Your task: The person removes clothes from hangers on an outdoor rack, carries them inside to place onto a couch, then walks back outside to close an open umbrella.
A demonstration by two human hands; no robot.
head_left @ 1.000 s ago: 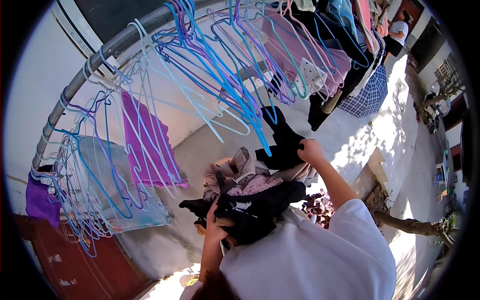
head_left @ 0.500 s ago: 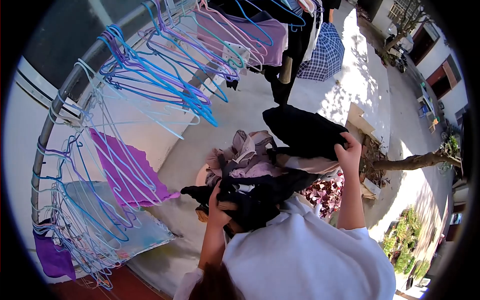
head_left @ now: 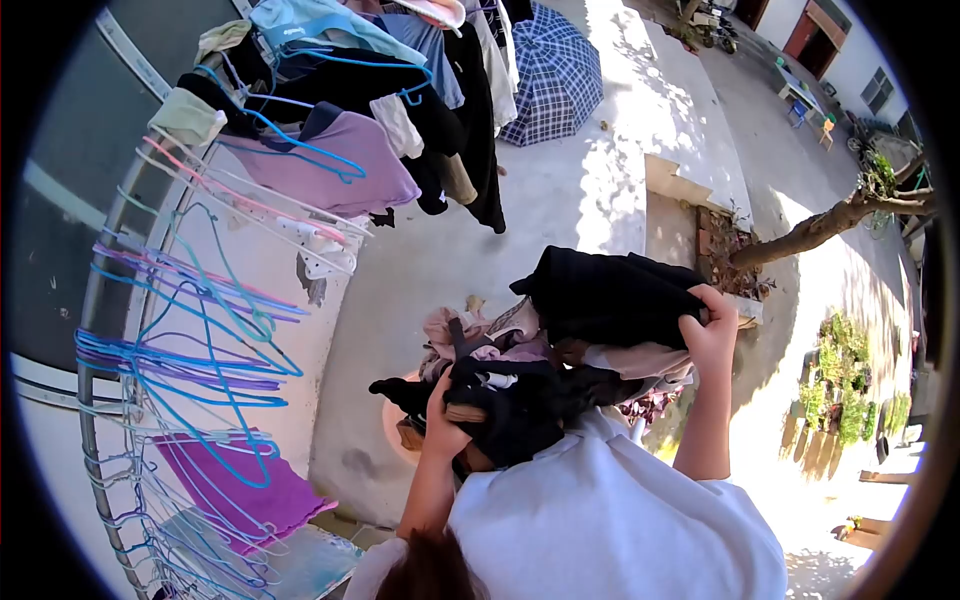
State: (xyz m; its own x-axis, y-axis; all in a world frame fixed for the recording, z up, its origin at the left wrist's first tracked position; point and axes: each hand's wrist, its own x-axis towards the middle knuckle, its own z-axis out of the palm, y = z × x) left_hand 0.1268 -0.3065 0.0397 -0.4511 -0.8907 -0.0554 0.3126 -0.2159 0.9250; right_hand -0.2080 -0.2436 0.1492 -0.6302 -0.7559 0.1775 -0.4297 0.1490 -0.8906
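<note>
In the head view my right hand (head_left: 712, 322) is closed on the edge of a black garment (head_left: 610, 300), which hangs stretched out to the left of it. My left hand (head_left: 446, 418) has its fingers wrapped round dark clothing (head_left: 515, 405) close to my body. Between and beyond the hands lies a heap of pinkish and mauve clothes (head_left: 500, 335), bunched together. Part of a pale pink basin rim (head_left: 398, 445) shows beneath the heap. The fingertips of my left hand are partly hidden in the cloth.
Along the left runs a metal rail (head_left: 92, 400) with many plastic hangers (head_left: 200, 365) and a purple cloth (head_left: 235, 485). Hung clothes (head_left: 330, 160) fill its far end. A checked umbrella (head_left: 552, 80) stands open on the ground beyond. A tree branch (head_left: 830, 232) reaches in from the right.
My view has turned, so the rail's far end with its hung clothes sits further left and lower. Both hands keep their hold, and the black garment looks more spread out.
</note>
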